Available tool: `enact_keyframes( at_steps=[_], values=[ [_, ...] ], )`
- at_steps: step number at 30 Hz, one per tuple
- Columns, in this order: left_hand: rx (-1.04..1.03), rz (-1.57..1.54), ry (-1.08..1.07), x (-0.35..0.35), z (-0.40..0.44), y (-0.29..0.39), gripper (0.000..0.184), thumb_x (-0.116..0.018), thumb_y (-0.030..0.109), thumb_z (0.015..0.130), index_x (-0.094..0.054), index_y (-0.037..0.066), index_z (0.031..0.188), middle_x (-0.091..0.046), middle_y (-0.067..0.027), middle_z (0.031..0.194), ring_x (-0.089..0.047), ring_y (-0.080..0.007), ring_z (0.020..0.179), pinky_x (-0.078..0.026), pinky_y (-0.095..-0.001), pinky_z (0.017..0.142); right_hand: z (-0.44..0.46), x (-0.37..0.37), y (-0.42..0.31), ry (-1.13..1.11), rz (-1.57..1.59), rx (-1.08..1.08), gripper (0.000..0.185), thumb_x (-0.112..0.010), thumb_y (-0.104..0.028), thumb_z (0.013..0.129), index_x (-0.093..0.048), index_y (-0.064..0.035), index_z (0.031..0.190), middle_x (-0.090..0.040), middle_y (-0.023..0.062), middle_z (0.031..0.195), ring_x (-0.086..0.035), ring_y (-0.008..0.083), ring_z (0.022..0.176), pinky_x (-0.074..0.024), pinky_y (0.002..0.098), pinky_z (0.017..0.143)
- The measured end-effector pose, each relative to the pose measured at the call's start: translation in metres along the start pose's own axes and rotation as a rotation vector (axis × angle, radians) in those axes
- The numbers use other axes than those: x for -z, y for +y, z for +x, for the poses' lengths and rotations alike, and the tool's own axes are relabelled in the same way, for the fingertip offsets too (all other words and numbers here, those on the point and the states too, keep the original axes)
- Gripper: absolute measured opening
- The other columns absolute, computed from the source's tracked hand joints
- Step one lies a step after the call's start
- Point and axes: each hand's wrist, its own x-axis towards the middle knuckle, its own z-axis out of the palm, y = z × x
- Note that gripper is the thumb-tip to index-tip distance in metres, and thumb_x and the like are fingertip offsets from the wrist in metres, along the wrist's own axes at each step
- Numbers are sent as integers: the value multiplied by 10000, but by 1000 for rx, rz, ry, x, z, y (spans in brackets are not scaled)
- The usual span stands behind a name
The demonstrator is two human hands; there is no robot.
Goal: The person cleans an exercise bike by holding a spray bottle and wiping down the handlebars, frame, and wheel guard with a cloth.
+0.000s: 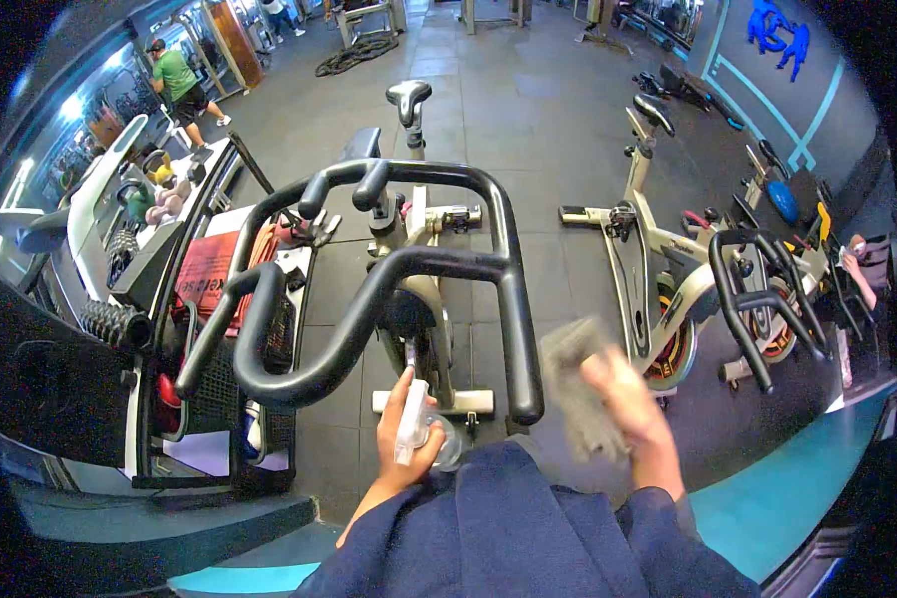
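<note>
My left hand (424, 444) is wrapped round a spray bottle (412, 419) with a white trigger head and a clear body, below the handlebars. A grey cloth (573, 389) hangs from my right hand (623, 394), which is blurred by motion, just right of the handlebar end. In front of me stands an exercise bike; its black handlebar (513, 259) loops across the middle of the view. Neither hand visibly touches the bar. Beyond it are the bike's saddle (409, 95) and pale frame.
A second exercise bike (658, 259) stands to the right, with another behind it. On the left, a rack (194, 439) holds an orange-red bag (214, 269), dumbbells and a foam roller (115, 324). A person in a green shirt (176, 75) is at the far left.
</note>
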Motion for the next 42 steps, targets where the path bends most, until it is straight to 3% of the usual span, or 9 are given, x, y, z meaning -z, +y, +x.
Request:
enact_keyframes(
  at_steps=[2, 6, 10, 14, 24, 30, 34, 36, 42],
  values=[
    [2, -17, 1, 2, 2, -3, 751, -626, 9, 708, -384, 11, 1419, -620, -112, 1013, -631, -195, 896, -507, -322, 807, 20, 28, 15, 254, 168, 275, 609, -439, -432, 1004, -348, -22, 1446, -457, 89, 1405, -435, 199, 1290, -321, 346, 1097],
    [6, -60, 12, 4, 3, -7, 749, -624, 5, 712, -382, 6, 1421, -606, -114, 1056, -621, -187, 902, -505, -314, 808, 68, 25, -22, 22, 340, 611, 823, -230, -654, 957, -192, -49, 1514, -304, 97, 1516, -304, 249, 1386, -206, 381, 1155],
    [25, -36, 65, 7, -2, -7, 752, -623, 5, 713, -373, -7, 1423, -599, -124, 1057, -611, -189, 919, -496, -306, 820, 150, -42, -68, -161, -829, 1093, 739, -590, -431, 854, -356, -54, 1445, -432, 237, 1393, -390, 383, 1304, -281, 450, 1107],
    [74, 3, 150, 9, -9, -3, 755, -624, 5, 706, -372, -21, 1417, -598, -131, 1047, -610, -197, 920, -493, -308, 820, 180, -85, -77, -301, -1148, 808, 810, -752, -369, 764, -336, -121, 1413, -583, 199, 1210, -626, 389, 985, -508, 467, 820],
    [119, 27, 217, 1, -11, -4, 762, -638, 17, 699, -373, -30, 1411, -598, -132, 1060, -610, -199, 918, -494, -314, 813, 240, -75, -83, -850, -604, 597, 463, -522, -479, 953, -591, -61, 1140, -669, 124, 1030, -617, 238, 990, -467, 366, 879],
    [105, -3, 259, -10, -10, 1, 766, -635, 6, 702, -370, -12, 1421, -595, -126, 1065, -608, -191, 932, -495, -309, 811, 246, -88, -119, -258, 12, 826, 437, -519, -421, 966, -565, -73, 1225, -647, 150, 1118, -607, 290, 1056, -438, 355, 941],
    [145, -40, 262, -15, -17, 0, 776, -635, -2, 701, -362, -6, 1428, -591, -130, 1084, -610, -199, 938, -496, -323, 818, 241, -112, -167, 6, -613, 1587, 556, -715, -346, 804, -536, -122, 1281, -562, 130, 1228, -525, 330, 1165, -397, 431, 1015],
    [190, -40, 249, -15, -21, 3, 800, -640, -15, 711, -329, 11, 1447, -581, -106, 1067, -591, -189, 966, -473, -313, 861, 275, -141, -145, -113, -912, 1708, 580, -735, -374, 766, -546, -151, 1267, -573, 121, 1199, -522, 312, 1180, -380, 460, 1034],
    [233, -20, 316, -11, -29, -1, 822, -633, -31, 704, -314, 40, 1458, -563, -77, 1037, -565, -175, 980, -452, -294, 875, 300, -183, -130, -81, -736, 1749, 291, -713, -371, 778, -613, -102, 734, -627, 61, 840, -610, 272, 785, -486, 403, 734]
  ],
)
